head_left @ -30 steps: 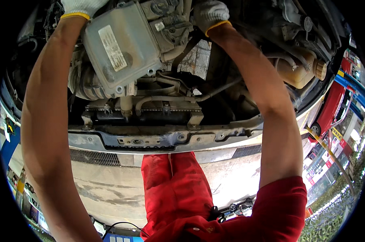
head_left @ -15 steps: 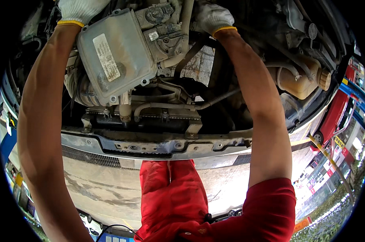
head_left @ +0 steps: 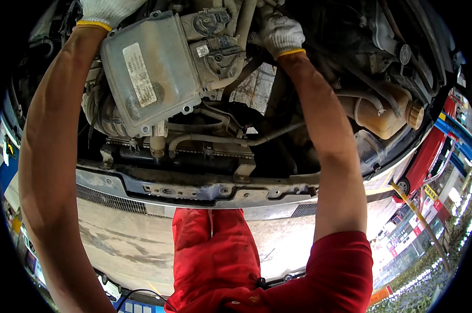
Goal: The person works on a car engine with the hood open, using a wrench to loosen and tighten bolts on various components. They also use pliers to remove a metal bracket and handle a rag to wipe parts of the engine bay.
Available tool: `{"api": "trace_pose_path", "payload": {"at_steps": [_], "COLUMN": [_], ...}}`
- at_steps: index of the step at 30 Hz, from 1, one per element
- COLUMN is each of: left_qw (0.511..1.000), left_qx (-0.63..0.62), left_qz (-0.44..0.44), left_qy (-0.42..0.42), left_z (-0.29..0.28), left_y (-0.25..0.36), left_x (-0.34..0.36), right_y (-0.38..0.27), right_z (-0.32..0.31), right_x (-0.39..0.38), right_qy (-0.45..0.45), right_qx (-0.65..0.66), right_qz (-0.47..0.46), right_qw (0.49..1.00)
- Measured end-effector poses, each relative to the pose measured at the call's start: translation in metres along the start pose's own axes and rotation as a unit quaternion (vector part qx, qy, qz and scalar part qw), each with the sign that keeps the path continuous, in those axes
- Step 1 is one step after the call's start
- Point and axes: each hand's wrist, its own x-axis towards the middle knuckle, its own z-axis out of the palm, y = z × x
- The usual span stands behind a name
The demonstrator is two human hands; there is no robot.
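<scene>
Both my hands wear white knit gloves with yellow cuffs and reach into a car's engine bay. My left hand (head_left: 111, 9) is at the top, by the upper left corner of a grey, flat-lidded engine housing (head_left: 158, 78) with a white label; its fingers are cut off by the picture's edge. Right of the housing, beside a thick grey pipe (head_left: 246, 23), my right hand (head_left: 282, 32) looks closed, fingers curled around something hidden in the dark. Between the arms lie dusty round-capped fittings (head_left: 218, 60) attached to the housing's side.
A tan plastic tank (head_left: 384, 112) with a ribbed cap stands right of my right forearm. A thin hose (head_left: 210, 138) runs along the front, behind the metal front crossmember (head_left: 204, 190). A red car (head_left: 424, 159) is parked beyond, at the right.
My right hand has come slightly lower, with more of the glove showing. The whole view has shifted a little; my left hand stays by the housing.
</scene>
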Motion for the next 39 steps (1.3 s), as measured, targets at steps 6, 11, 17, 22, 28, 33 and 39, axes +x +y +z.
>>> {"api": "trace_pose_path", "payload": {"at_steps": [6,11,17,22,28,33,39], "left_qw": [1.0,1.0,0.999,1.0,1.0,0.999,0.999], "left_qx": [-0.006,-0.002,0.024,-0.009,-0.002,0.033,0.023], "left_qz": [-0.001,-0.004,-0.016,0.002,0.002,-0.022,-0.016], "left_qy": [-0.006,-0.013,-0.018,-0.005,-0.013,-0.026,-0.022], "left_z": [0.003,-0.008,-0.016,-0.003,0.0,-0.008,-0.009], "left_y": [0.003,-0.001,-0.01,0.008,0.004,-0.001,-0.011], "left_x": [0.003,0.002,-0.009,0.012,0.003,-0.005,-0.009], "right_y": [0.001,0.016,0.029,0.081,0.022,-0.01,-0.003], "right_z": [0.021,0.007,0.031,0.05,0.03,0.022,0.011], "right_x": [0.003,0.021,0.048,0.024,-0.004,-0.004,0.012], "right_qy": [0.014,-0.073,-0.137,-0.092,0.037,0.077,-0.116], "right_qx": [-0.062,0.04,0.11,-0.091,-0.061,-0.05,-0.022], "right_qz": [0.057,-0.043,-0.17,-0.239,0.019,0.025,0.062], "right_qw": [0.996,0.996,0.97,0.962,0.997,0.995,0.991]}}
